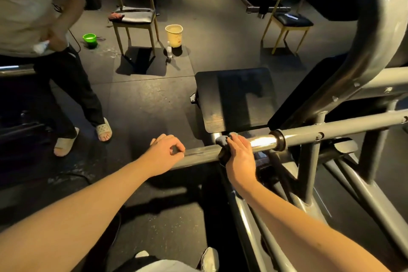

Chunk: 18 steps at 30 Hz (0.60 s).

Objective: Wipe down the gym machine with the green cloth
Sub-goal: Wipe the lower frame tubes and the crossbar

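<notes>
Wiping is under way on the machine's point(309, 161) near horizontal bar point(199, 156). The right hand point(239, 154) curls over the bar with the cloth point(221, 140) bunched beneath its fingers, wrapped round the tube where dull painted steel meets a bright chrome sleeve point(262, 142). In this dim yellow light the cloth looks dark, not green. At 9 o'clock from it the left hand point(165, 150) grips the bar's free end, fingers hooked over the top, seemingly to steady it.

The next move, as I judge it, calls for sliding the cloth along the round tube toward 3 o'clock, over the chrome as far as the black collar point(278, 140), keeping the fabric wrapped so that the underside gets rubbed too.

The bar is a smooth cylinder, scuffed grey on the left and mirror-shiny on the right. At 12 o'clock from the right hand lies a flat black pad point(236, 97), finely ribbed and matte. A thick curved tube point(375, 40) rises at 2 o'clock, its grey paint chipped. A pale bucket point(174, 35) stands on the rubber floor at 11 o'clock
</notes>
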Each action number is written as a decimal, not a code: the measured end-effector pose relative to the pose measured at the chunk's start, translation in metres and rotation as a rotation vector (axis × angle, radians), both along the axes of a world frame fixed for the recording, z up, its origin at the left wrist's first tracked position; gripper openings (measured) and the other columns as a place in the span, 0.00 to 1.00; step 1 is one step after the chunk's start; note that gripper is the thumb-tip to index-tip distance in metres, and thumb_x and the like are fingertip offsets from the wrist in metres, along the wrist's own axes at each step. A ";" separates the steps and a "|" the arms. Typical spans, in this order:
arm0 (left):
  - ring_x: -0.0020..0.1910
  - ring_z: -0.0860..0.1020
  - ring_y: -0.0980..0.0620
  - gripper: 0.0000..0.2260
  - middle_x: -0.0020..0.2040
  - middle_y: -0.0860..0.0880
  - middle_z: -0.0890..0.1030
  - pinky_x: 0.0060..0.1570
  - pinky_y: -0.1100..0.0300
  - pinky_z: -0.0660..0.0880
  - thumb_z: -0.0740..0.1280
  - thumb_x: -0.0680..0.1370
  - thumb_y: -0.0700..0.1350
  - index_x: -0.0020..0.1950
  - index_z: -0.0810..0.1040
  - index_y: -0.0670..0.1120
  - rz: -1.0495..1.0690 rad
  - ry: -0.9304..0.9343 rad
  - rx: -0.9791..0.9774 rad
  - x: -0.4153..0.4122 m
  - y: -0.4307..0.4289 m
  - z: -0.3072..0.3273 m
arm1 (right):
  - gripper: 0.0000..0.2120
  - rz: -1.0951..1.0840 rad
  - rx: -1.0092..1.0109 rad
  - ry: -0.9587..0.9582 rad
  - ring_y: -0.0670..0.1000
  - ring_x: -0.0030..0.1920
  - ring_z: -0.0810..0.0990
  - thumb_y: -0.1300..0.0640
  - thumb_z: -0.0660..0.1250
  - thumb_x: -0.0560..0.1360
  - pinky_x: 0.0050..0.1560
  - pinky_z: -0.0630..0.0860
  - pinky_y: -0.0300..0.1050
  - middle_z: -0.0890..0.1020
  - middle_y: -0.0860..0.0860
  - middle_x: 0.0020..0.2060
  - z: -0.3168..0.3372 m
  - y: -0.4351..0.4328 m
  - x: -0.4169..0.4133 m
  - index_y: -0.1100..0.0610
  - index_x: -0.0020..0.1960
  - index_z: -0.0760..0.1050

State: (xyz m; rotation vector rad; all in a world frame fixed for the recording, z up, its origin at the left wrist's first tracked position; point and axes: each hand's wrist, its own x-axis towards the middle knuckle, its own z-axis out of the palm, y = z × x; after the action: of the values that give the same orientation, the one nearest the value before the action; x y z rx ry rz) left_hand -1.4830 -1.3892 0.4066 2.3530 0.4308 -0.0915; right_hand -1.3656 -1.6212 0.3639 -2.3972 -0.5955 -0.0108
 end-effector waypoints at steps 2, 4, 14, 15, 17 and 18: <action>0.54 0.69 0.58 0.03 0.51 0.60 0.73 0.62 0.54 0.67 0.70 0.79 0.50 0.51 0.79 0.58 -0.010 -0.010 -0.007 -0.014 0.017 -0.002 | 0.25 0.030 0.068 0.039 0.57 0.76 0.68 0.73 0.69 0.74 0.79 0.59 0.50 0.72 0.56 0.73 -0.003 0.026 -0.026 0.63 0.70 0.75; 0.54 0.70 0.59 0.02 0.50 0.61 0.75 0.63 0.53 0.66 0.70 0.79 0.49 0.50 0.79 0.57 -0.024 -0.039 -0.001 -0.028 0.034 -0.006 | 0.25 0.038 0.054 0.004 0.55 0.76 0.67 0.72 0.69 0.74 0.79 0.59 0.51 0.73 0.56 0.73 -0.003 0.053 -0.054 0.63 0.70 0.76; 0.55 0.76 0.60 0.07 0.54 0.56 0.77 0.58 0.61 0.72 0.72 0.79 0.47 0.54 0.78 0.57 -0.021 -0.074 -0.271 -0.072 0.080 -0.028 | 0.28 0.222 -0.158 -0.036 0.53 0.77 0.66 0.74 0.68 0.72 0.78 0.49 0.33 0.72 0.54 0.74 0.008 0.072 -0.075 0.62 0.71 0.75; 0.55 0.76 0.61 0.07 0.55 0.57 0.77 0.57 0.63 0.72 0.72 0.79 0.46 0.54 0.78 0.57 -0.029 -0.083 -0.291 -0.073 0.082 -0.030 | 0.28 0.145 -0.158 -0.030 0.54 0.77 0.67 0.75 0.68 0.72 0.76 0.45 0.29 0.73 0.55 0.73 0.013 0.062 -0.065 0.62 0.71 0.75; 0.55 0.76 0.65 0.08 0.55 0.59 0.77 0.54 0.69 0.70 0.71 0.80 0.46 0.54 0.78 0.58 -0.038 -0.097 -0.324 -0.076 0.083 -0.031 | 0.27 -0.025 -0.169 -0.038 0.55 0.78 0.65 0.73 0.69 0.73 0.73 0.40 0.27 0.73 0.55 0.74 0.022 0.051 -0.054 0.61 0.71 0.76; 0.54 0.76 0.66 0.08 0.55 0.60 0.77 0.53 0.72 0.69 0.71 0.80 0.45 0.55 0.78 0.58 -0.033 -0.102 -0.340 -0.077 0.083 -0.032 | 0.26 -0.091 -0.194 -0.039 0.54 0.79 0.63 0.72 0.68 0.74 0.73 0.40 0.29 0.71 0.54 0.75 0.025 0.053 -0.057 0.60 0.71 0.75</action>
State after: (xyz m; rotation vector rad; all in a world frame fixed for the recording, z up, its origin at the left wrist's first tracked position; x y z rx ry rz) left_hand -1.5603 -1.3063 0.3747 2.0201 0.2999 -0.0551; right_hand -1.4222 -1.5684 0.3887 -2.6165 -0.5256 -0.0407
